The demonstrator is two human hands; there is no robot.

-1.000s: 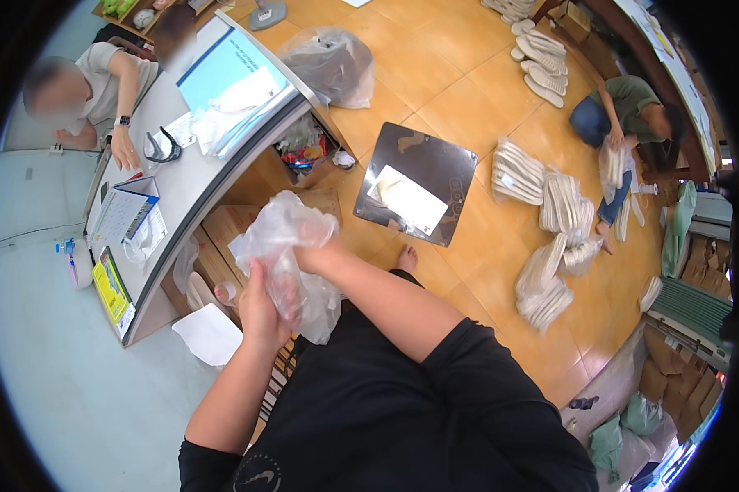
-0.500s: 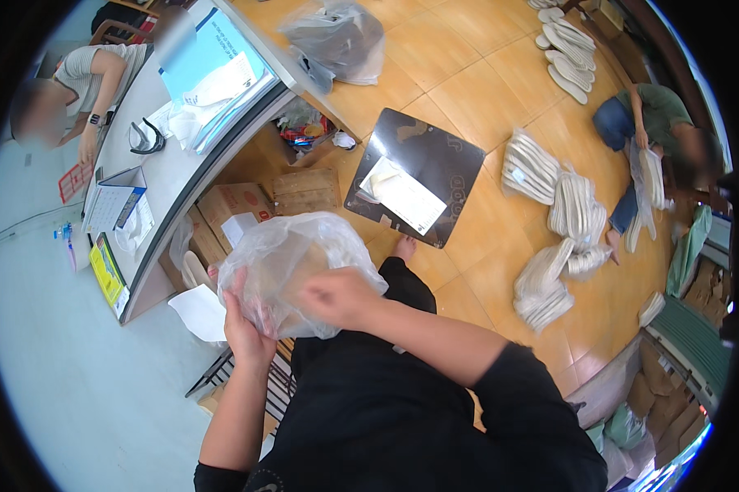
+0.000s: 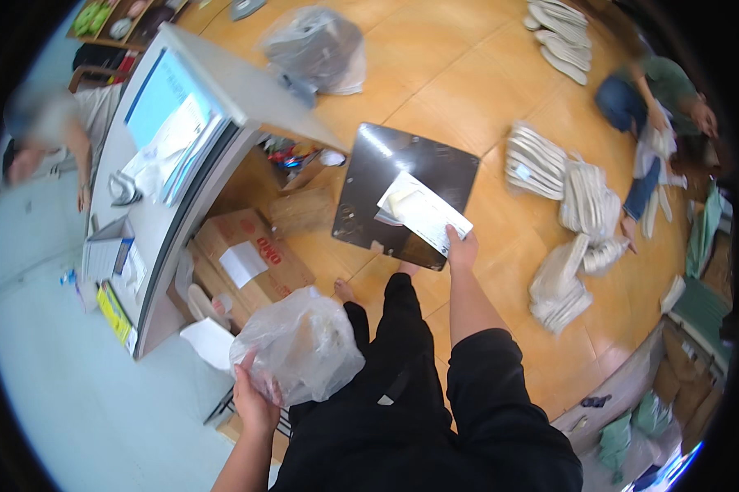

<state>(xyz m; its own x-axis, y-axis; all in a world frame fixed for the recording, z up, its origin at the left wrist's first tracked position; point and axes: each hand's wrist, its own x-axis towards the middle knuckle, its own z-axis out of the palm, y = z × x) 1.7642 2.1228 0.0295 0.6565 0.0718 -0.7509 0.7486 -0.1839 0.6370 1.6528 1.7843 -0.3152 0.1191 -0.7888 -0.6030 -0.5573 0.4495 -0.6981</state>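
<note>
My left hand [image 3: 259, 403] is closed on the near left side of a clear plastic bag [image 3: 312, 344], bunched up and see-through. What the bag contains, if anything, I cannot make out. Reaching forward, my right hand [image 3: 463, 248] pinches the near right end of a white sheet [image 3: 429, 220] over a dark, glossy square tabletop [image 3: 361, 193]. That end of the sheet juts past the tabletop's right edge. On the sheet's far left part lies a small pale, flat item [image 3: 404, 202].
At left stands a curved counter [image 3: 158, 238] with papers and folders [image 3: 166, 131]; cardboard boxes [image 3: 263, 246] sit beneath it. Bundles of pale insoles [image 3: 582, 201] lie on the tiled floor at right, near a crouching person [image 3: 673, 86]. Another person [image 3: 78, 135] is behind the counter.
My right hand has left the bag and gone forward and right to the white sheet, which has shifted right on the tabletop. The left hand keeps the bag, now lower in view.
</note>
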